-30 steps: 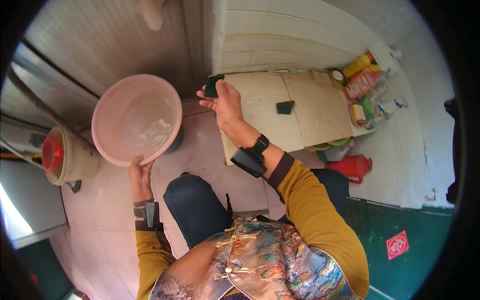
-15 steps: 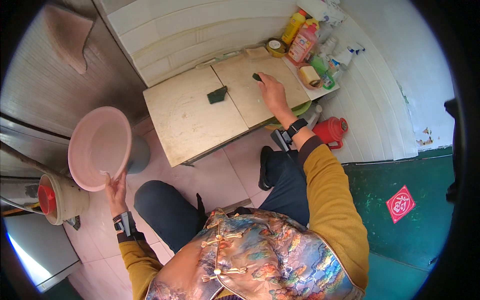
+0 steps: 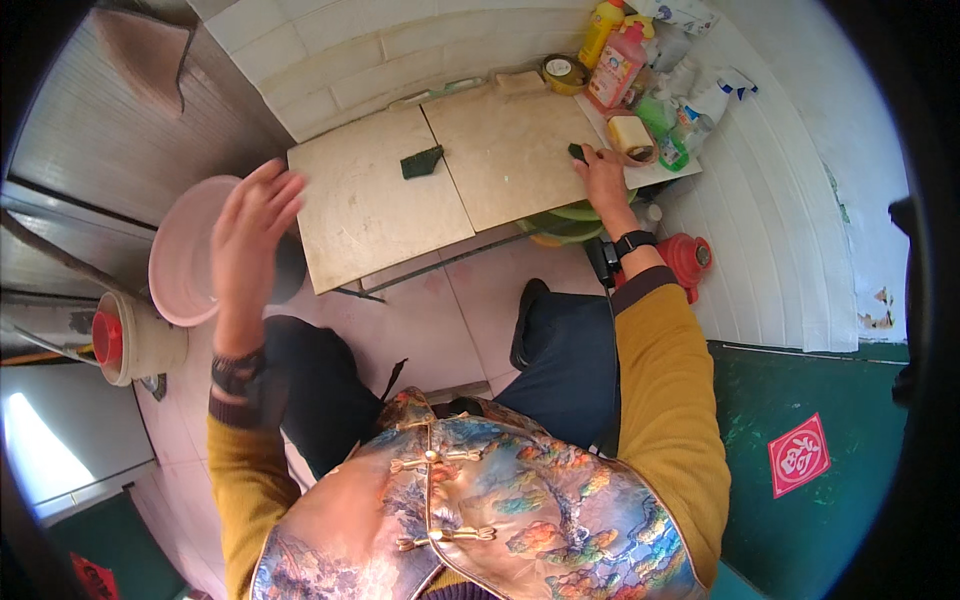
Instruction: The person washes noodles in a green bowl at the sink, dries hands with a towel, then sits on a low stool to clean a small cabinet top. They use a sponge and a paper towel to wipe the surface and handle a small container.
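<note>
My right hand (image 3: 603, 182) is closed on a small dark green scouring pad (image 3: 577, 152) over the right part of a low, pale tiled table (image 3: 370, 225). Another dark green scouring pad (image 3: 421, 161) lies by the seam between the tabletop's two panels. Off the table's left edge, my left hand (image 3: 250, 225) is raised with fingers stretched out and nothing seen in them, slightly smeared by motion. Behind it, a pink basin (image 3: 170, 262) is partly hidden; it rests on a darker bucket (image 3: 290, 272).
At the table's right end stand a yellow bottle (image 3: 600, 32), a pink bottle (image 3: 617, 68), a spray bottle (image 3: 708, 97) and a bowl with a yellow sponge (image 3: 630, 135). Below are green basins (image 3: 565, 228) and a red thermos (image 3: 685, 262). A pale bucket (image 3: 160, 340) stands left.
My left hand has let go of the basin's rim and risen toward the table's left edge. My right hand has moved rightward with its scouring pad. The view has shifted a little.
</note>
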Demonstrator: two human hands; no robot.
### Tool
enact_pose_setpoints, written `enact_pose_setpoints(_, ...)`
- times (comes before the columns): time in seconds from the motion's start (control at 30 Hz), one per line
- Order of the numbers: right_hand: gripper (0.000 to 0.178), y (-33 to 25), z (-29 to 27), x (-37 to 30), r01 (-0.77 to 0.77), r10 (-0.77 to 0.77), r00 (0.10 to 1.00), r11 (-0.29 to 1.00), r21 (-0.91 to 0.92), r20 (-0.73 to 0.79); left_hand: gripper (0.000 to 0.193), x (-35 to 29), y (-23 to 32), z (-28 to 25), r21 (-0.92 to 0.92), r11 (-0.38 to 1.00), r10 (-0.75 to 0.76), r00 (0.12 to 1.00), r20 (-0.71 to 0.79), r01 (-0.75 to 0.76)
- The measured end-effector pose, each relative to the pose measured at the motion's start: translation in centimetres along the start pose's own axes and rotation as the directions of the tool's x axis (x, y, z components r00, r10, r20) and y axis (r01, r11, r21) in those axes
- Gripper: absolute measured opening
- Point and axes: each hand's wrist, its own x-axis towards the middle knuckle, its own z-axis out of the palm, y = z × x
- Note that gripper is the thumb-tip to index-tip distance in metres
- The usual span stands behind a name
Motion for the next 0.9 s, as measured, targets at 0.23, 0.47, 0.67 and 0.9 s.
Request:
enact_pose_setpoints(0.23, 0.027, 2.1, -1.2, -1.1, -0.126, 0.125, 0.987, 0.992, 0.0, -0.103, 0.035, 0.8, -8.7, 8.9, 0.452, 0.891, -0.083, 0.959, 0.269, -0.049)
enact_pose_setpoints(0.47, 0.023, -5.4, -4.5, -3.3, 0.028, -0.085, 0.989, 0.908, 0.419, 0.119, 0.026, 1.4, -11.5, 6.4, 0.488, 0.86, 0.018, 0.964, 0.265, -0.15)
enact_pose_setpoints(0.67, 0.026, -3.8, -3.4, -2.5, -0.093, 0.095, 0.995, 0.977, 0.193, 0.002, 0.025, 1.9, -11.5, 5.6, 0.345, 0.938, -0.046, 0.984, 0.174, -0.017)
enact_pose_setpoints(0.9, 0.025, -4.1, -4.3, -2.9, 0.063, -0.091, 0.993, 0.949, 0.309, 0.076, 0.022, 0.5, -11.1, 4.7, 0.475, 0.876, -0.009, 0.979, 0.202, -0.089)
